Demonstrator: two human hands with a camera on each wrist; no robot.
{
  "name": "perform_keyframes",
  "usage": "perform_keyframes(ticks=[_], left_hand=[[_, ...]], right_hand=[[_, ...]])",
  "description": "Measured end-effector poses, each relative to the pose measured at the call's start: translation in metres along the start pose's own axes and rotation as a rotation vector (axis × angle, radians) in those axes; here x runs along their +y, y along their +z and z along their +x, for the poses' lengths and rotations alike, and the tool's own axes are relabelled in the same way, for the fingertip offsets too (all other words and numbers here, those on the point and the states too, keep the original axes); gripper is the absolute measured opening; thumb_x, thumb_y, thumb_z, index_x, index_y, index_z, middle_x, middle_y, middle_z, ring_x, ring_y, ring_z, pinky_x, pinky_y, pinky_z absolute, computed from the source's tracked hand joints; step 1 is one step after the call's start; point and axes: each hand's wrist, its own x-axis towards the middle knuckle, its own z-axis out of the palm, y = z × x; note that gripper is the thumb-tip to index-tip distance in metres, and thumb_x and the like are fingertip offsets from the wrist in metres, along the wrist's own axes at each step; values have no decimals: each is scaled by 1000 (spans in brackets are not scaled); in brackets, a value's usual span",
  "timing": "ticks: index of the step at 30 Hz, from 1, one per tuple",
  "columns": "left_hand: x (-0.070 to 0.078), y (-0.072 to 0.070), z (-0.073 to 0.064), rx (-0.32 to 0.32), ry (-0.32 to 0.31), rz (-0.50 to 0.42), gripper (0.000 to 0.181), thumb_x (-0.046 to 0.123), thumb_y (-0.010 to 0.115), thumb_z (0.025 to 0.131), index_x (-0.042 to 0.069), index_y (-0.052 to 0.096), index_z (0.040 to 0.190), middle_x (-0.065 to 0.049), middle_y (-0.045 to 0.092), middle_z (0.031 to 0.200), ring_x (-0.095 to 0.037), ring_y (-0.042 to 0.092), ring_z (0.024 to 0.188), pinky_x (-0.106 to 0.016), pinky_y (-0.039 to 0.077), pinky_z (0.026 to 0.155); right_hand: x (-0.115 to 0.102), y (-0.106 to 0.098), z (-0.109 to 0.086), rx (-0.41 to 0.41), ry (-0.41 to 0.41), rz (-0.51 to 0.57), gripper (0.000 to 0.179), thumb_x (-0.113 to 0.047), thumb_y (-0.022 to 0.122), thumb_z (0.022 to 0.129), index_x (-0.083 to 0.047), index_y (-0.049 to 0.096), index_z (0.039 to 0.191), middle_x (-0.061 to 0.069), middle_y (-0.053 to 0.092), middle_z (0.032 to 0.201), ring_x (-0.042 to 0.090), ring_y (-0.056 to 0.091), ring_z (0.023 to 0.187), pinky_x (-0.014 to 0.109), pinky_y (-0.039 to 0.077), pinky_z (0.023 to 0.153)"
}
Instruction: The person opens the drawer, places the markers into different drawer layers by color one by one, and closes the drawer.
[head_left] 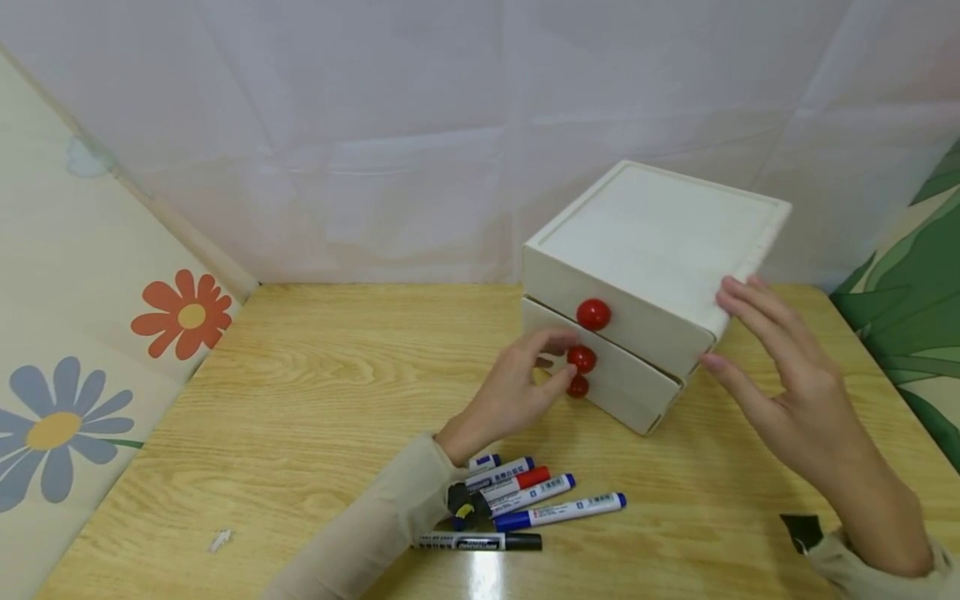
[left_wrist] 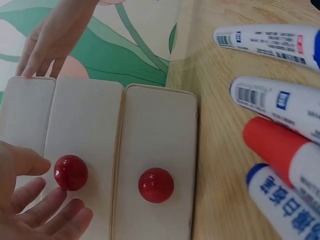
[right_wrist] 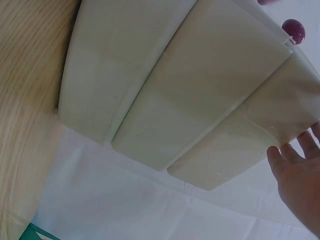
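Observation:
A white drawer box (head_left: 667, 233) stands at an angle on the table, its drawer fronts carrying round red knobs (head_left: 593, 314). My left hand (head_left: 510, 387) is at the lower knobs, thumb and fingers spread to either side of the middle knob (left_wrist: 71, 172). In the left wrist view its fingers are loosely bent, not closed round that knob. The lowest knob (left_wrist: 156, 185) lies beyond the fingertips. My right hand (head_left: 787, 383) touches the box's upper right edge near the front corner, fingers extended; the right wrist view shows the fingertips (right_wrist: 274, 152) along that edge.
Several markers, among them a blue-capped marker (head_left: 558, 511), a red-capped marker (head_left: 534, 477) and a black-capped marker (head_left: 480, 542), lie in front of the box near my left sleeve. A small white scrap (head_left: 220, 541) lies at the left on the wooden table (head_left: 337, 375).

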Motion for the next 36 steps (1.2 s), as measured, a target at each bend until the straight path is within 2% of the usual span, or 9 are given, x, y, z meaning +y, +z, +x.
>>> perform_keyframes(ticks=[7, 14, 22, 29, 36], left_hand=[[11, -1, 5, 104, 87, -92, 38, 8, 63, 96, 2, 52, 131, -13, 65, 120, -23, 63, 111, -23, 56, 90], [21, -1, 12, 131, 134, -136, 44, 7, 64, 95, 2, 47, 135, -15, 65, 119, -25, 64, 108, -20, 55, 87], [24, 2, 16, 157, 120, -183, 42, 7, 64, 96, 3, 46, 134, -15, 66, 121, -24, 65, 105, -20, 56, 86], [26, 3, 18, 182, 108, -165, 37, 7, 62, 97, 1, 48, 131, -16, 67, 117, -24, 66, 101, -19, 56, 84], [26, 1, 17, 177, 113, -148, 36, 7, 61, 97, 1, 48, 131, -16, 66, 117, -24, 65, 102, -20, 56, 84]], right_hand=[[0, 0, 0, -4, 0, -2, 69, -47, 53, 98, 16, 55, 126, 23, 53, 142, 24, 38, 146, 27, 29, 122], [0, -1, -1, -11, 7, -10, 69, -47, 53, 98, 16, 55, 126, 22, 52, 143, 24, 38, 146, 27, 29, 122], [-1, 0, 0, -2, -2, 2, 68, -46, 53, 98, 16, 55, 126, 22, 53, 142, 25, 38, 146, 27, 29, 122], [-2, 0, 1, 3, -5, 11, 68, -46, 54, 98, 16, 56, 125, 22, 53, 142, 25, 39, 146, 27, 30, 121], [-2, 0, 0, -3, -7, 10, 68, -46, 53, 98, 17, 55, 125, 22, 53, 142, 25, 38, 146, 27, 29, 122]])
